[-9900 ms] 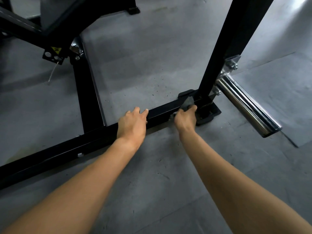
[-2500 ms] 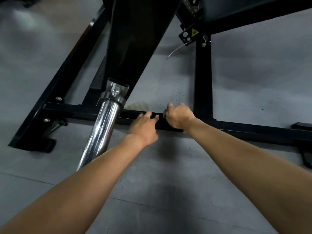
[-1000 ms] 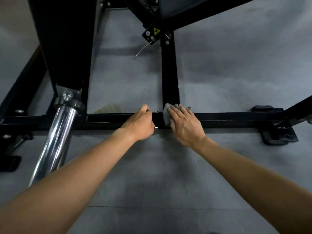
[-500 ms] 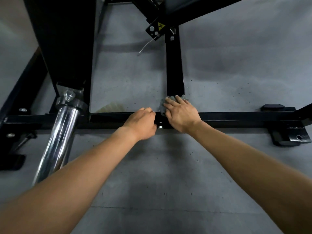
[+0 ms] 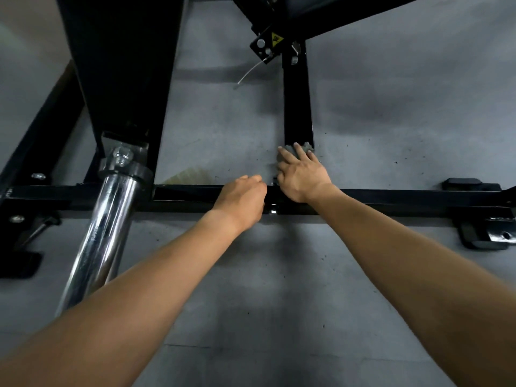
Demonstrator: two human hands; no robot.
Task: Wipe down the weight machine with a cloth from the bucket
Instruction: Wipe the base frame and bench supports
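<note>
The weight machine's black frame lies low over the grey floor. Its cross bar (image 5: 391,199) runs left to right, and a second bar (image 5: 297,107) leads away from it. My right hand (image 5: 303,174) presses a grey cloth (image 5: 306,146) flat onto the near end of that second bar, fingers spread and fairly straight. Most of the cloth is hidden under the hand. My left hand (image 5: 241,196) sits just to the left, fingers curled over the cross bar. The bucket is out of view.
A chrome weight peg (image 5: 106,233) sticks out towards me at the left, under a wide black upright (image 5: 120,65). A black foot bracket (image 5: 483,233) sits at the right end of the cross bar. A yellow warning sticker (image 5: 275,39) marks the bracket above.
Over the last second my right hand slid the cloth off the cross bar and up onto the bar leading away. My left hand stayed on the cross bar.
</note>
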